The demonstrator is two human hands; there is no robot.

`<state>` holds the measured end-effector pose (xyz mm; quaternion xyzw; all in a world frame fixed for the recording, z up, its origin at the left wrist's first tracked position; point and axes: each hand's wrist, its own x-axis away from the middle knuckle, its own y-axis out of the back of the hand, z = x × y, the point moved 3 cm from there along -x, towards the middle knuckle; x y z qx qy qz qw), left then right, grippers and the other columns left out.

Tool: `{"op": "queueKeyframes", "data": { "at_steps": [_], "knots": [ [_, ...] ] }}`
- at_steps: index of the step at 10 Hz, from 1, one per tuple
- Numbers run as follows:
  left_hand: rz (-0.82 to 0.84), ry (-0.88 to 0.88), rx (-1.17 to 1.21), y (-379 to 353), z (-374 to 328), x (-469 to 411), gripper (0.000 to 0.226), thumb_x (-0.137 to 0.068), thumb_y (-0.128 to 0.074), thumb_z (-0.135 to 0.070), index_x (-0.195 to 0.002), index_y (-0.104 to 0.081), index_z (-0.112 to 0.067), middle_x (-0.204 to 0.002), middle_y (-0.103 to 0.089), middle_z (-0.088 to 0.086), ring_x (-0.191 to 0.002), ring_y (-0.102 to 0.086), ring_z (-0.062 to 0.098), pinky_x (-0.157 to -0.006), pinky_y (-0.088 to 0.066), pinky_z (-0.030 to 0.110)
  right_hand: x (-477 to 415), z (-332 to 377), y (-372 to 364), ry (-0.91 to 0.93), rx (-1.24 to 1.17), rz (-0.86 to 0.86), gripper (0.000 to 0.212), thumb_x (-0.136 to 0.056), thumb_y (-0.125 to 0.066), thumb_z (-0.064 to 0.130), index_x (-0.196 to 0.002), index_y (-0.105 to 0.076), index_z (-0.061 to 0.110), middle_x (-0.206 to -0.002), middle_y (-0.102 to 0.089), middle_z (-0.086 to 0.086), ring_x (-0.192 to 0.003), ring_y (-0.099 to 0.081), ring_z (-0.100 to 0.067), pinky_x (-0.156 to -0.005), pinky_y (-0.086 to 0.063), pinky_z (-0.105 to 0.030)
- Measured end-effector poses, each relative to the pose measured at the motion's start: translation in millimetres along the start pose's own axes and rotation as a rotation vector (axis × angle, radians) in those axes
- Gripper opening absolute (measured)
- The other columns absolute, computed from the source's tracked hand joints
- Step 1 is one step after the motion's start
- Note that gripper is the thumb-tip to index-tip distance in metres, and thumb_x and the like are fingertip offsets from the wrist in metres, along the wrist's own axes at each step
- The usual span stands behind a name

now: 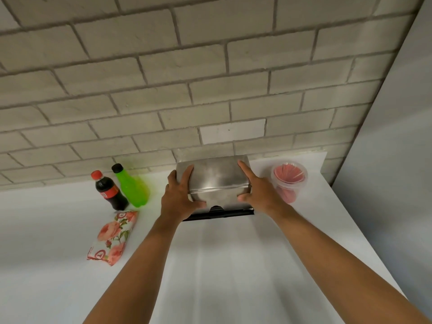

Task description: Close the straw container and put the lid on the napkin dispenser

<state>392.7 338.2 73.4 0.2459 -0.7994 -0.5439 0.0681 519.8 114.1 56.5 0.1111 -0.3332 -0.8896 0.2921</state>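
white counter (233, 265), grey brick wall (187, 78)

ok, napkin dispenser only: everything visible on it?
The napkin dispenser is a boxy, brushed-metal unit with a black base strip along its front bottom edge. It sits on the white counter near the brick wall. A seam runs across its front, just below the top. The left hand grips its left side and the right hand its right. The straw cup stands beside it, apart.

Non-task items, left side of white worktop (58, 230): cola bottle (108, 191), red cap, touching green bottle (133, 187), black cap, both upright by brick wall (163, 78). Floral packet (112, 237) lies flat just in front.
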Motion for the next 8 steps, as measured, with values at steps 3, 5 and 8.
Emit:
{"op": "queueKeyframes", "data": {
  "at_steps": [3, 5, 8],
  "knots": [
    [-0.003, -0.016, -0.022, -0.3, -0.1, -0.3, 0.127, -0.058, -0.095, -0.052, -0.162, -0.023, -0.039, -0.161, -0.024, 0.012, -0.129, -0.052, 0.040, -0.091, -0.060, 0.052, 0.3, 0.8, 0.2, -0.022, -0.004, -0.011, 0.112, -0.086, -0.082, 0.006, -0.160, -0.015, 0.057, -0.077, -0.068, 0.007, -0.069, -0.069, -0.006, -0.078, -0.065, -0.033],
    [0.045, 0.017, -0.025, 4.0, -5.6, 9.4, 0.132, -0.067, -0.094, -0.049, -0.168, -0.011, -0.034, -0.172, -0.002, 0.021, -0.147, -0.031, 0.050, -0.104, -0.049, 0.056, 13.3, 18.7, 4.6, -0.063, 0.119, -0.038, 0.104, -0.090, -0.074, 0.013, -0.165, -0.012, 0.048, -0.093, -0.074, 0.000, -0.081, -0.072, -0.022, -0.079, -0.063, -0.044],
    [0.155, 0.085, -0.006, -4.8, -0.3, 78.3, 0.131, -0.078, -0.084, -0.054, -0.165, 0.014, -0.040, -0.170, 0.033, 0.006, -0.161, -0.008, 0.034, -0.118, -0.038, 0.044, 75.5, 27.3, 7.2, -0.149, 0.301, -0.073, 0.100, -0.089, -0.075, 0.038, -0.166, -0.011, 0.043, -0.129, -0.064, -0.006, -0.111, -0.065, -0.030, -0.085, -0.058, -0.039]
  ]
}}
